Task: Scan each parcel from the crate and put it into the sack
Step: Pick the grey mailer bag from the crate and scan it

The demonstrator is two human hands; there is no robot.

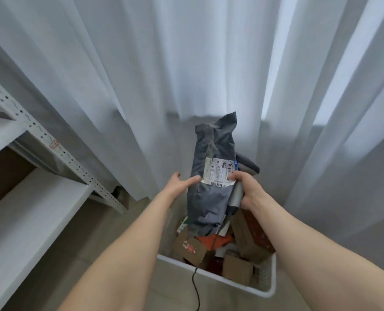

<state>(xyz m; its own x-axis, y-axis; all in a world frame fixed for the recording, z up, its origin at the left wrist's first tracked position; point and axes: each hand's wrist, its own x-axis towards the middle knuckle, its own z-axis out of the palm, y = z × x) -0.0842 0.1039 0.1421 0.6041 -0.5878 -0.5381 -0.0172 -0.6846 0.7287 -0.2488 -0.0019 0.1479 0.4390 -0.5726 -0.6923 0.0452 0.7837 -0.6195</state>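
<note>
Holding parcel [211, 151]: left hand [180, 184], right hand [251, 188]

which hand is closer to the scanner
Right. The right hand grips the scanner, beside the grey parcel; the left hand touches the parcel's opposite edge, apart from the scanner.

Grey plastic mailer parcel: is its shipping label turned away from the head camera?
No, the white barcode label on the grey plastic mailer parcel faces the camera, print visible.
</note>
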